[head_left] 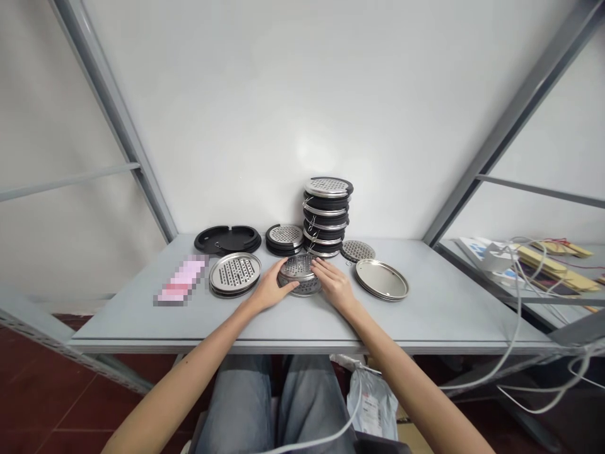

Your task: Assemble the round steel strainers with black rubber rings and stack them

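Both hands are on a round metal grater plate (299,267) at the middle of the table, with more shiny perforated metal showing beneath it. My left hand (275,285) grips its left edge, thumb in front and fingers behind. At the right rim, the fingers of my right hand (333,281) are bent over the edge. Left of my left hand lie stacked metal grater plates (235,272) with slotted holes. To the right of my right hand rests a smooth metal dish (382,279) with a raised rim, stacked on another.
Behind my hands rises a tall stack of grater plates with black rings (327,217). Beside it are a short stack (285,236), black ring trays (227,239) and a perforated disc (358,250). A blurred pink item (182,279) lies left. White cables (517,302) hang at the right.
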Demonstrator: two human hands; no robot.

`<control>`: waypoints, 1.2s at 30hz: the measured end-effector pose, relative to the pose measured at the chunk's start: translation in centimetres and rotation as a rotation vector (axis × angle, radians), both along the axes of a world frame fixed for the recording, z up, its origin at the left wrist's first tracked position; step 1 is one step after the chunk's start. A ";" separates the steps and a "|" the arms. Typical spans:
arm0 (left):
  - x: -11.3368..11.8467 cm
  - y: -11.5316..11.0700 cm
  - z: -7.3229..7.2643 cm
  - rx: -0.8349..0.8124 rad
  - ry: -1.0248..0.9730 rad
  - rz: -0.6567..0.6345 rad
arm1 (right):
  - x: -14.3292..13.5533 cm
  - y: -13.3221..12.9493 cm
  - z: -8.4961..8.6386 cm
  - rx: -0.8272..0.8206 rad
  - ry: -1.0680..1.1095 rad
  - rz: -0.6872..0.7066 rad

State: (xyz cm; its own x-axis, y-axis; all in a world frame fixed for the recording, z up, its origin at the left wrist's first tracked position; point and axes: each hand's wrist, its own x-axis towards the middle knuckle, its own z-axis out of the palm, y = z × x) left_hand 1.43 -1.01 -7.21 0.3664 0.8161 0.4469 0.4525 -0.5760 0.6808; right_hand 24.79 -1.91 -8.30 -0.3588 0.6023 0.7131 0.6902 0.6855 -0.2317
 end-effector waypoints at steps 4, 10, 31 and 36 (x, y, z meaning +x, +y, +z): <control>-0.1 -0.3 0.1 0.034 0.050 -0.007 | 0.6 -0.6 -0.1 -0.063 -0.028 0.021; -0.3 -0.4 -0.2 0.051 0.089 -0.026 | 0.8 -2.0 0.1 -0.203 0.015 0.088; -0.3 -0.3 -0.1 0.037 0.037 0.056 | 1.1 -0.8 -0.5 -0.412 0.184 -0.091; -0.4 -0.1 -0.7 0.056 0.061 0.053 | 1.1 -0.7 -0.6 -0.405 0.184 -0.081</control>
